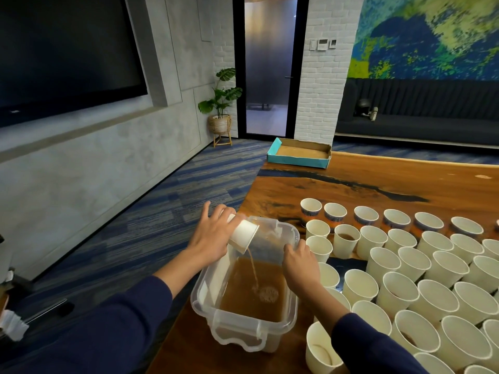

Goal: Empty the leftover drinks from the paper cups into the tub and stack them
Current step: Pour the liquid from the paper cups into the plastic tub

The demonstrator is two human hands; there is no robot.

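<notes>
no readable text, blue printed bands on the far paper cups (311, 211) illegible

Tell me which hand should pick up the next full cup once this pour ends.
Right. The right hand only rests on the tub rim, beside the upright paper cups. The left hand holds the tilted cup, farther away.

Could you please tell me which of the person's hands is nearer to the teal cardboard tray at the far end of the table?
Left. The left hand tilts a paper cup over the tub, below the teal tray. The right hand grips the tub's right rim, farther back.
</notes>
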